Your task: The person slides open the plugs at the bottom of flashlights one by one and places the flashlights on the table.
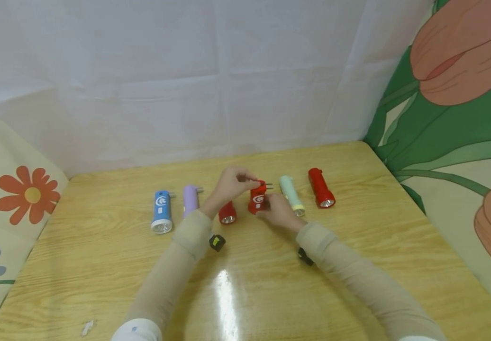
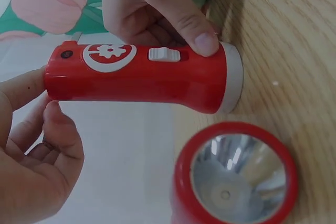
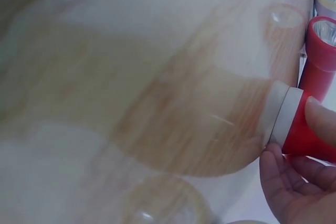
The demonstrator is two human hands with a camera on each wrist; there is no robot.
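A red flashlight [image 1: 257, 200] with a white rim, a white flower emblem and a white switch [image 2: 164, 54] stands upright, its lens end down at the table. Metal prongs [image 1: 269, 186] stick out to the right near its tail. My left hand [image 1: 233, 183] pinches the tail end from above between fingers and thumb. Lower down, my right hand [image 1: 280, 211] grips the body by the head, its thumb [image 2: 205, 43] beside the switch. Another red flashlight [image 1: 228, 214] lies just left of it, partly behind my left hand. To the right, near my right wrist, lies a mint-green flashlight [image 1: 290, 193].
A blue flashlight [image 1: 161, 211] and a purple one [image 1: 190, 199] with prongs lie to the left. A further red flashlight [image 1: 321, 188] lies at the right. The wooden table [image 1: 100, 274] ends at a white cloth [image 1: 177, 94]. A small white scrap [image 1: 87, 327] lies at the front left.
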